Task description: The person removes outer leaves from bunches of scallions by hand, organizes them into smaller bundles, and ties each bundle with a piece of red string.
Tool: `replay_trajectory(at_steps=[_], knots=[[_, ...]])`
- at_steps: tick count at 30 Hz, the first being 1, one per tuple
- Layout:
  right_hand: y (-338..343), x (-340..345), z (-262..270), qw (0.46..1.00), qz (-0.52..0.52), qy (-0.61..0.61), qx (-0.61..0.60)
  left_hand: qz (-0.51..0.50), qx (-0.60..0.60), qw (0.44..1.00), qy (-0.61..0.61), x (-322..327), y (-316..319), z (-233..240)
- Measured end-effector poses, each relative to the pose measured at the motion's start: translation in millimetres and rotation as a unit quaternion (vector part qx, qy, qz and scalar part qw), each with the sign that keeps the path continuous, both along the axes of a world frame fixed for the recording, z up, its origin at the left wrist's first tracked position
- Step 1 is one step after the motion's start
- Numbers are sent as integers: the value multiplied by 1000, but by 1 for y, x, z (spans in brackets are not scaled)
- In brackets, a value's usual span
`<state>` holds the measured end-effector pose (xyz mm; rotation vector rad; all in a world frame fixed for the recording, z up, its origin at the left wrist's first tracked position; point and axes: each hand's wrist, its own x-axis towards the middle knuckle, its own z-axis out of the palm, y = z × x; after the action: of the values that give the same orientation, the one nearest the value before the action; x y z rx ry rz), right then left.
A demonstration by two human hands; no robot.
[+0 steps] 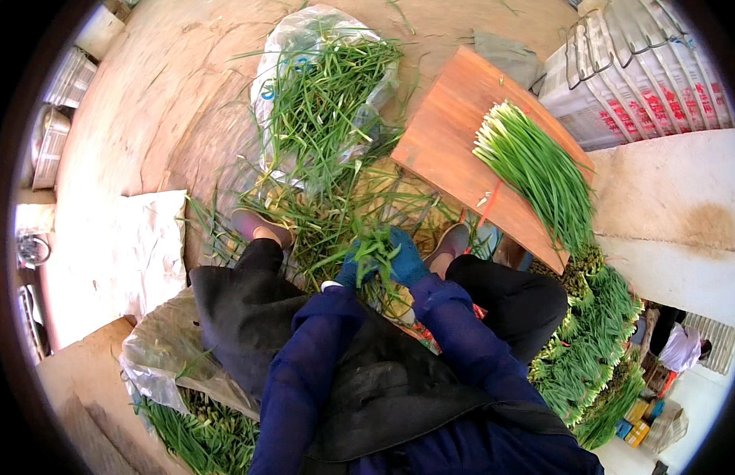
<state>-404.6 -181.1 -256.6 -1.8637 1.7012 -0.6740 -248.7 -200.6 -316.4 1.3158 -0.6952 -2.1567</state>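
Observation:
My left hand [351, 270] and my right hand [408, 256], both in blue gloves, are close together between my knees. Between them they hold a clump of green leaves [373, 252]. Loose, tangled stalks [320, 228] lie on the ground around my shoes, beyond my hands. Farther off, an open clear plastic bag [269, 74] is heaped with the same loose greens [329, 95]. To the right, a wooden board [439, 130] carries a neat bundle of garlic chives [536, 172], its pale ends pointing up and left, with a red tie strip [489, 205] near it.
Stacked bundles of chives [593, 350] stand by my right knee. More greens [207, 439] lie under plastic sheeting [171, 350] at lower left. Wrapped packages with wire racks [634, 89] stand at upper right. A white sheet [151, 249] lies at left.

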Motion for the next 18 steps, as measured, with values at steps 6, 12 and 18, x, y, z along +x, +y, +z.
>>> replay_trajectory(at_steps=[6, 12, 18], knots=[[-8, -30, 2, 909, -178, -365, 93, -50, -226, 951, -207, -35, -4, 114], [-2, -9, 37, 954, -126, -199, 187, 28, 174, 969, 174, -2, 50, 158], [1, 32, 140, 957, -5, -281, -71, 373, -4, 906, 201, -39, 73, 153]])
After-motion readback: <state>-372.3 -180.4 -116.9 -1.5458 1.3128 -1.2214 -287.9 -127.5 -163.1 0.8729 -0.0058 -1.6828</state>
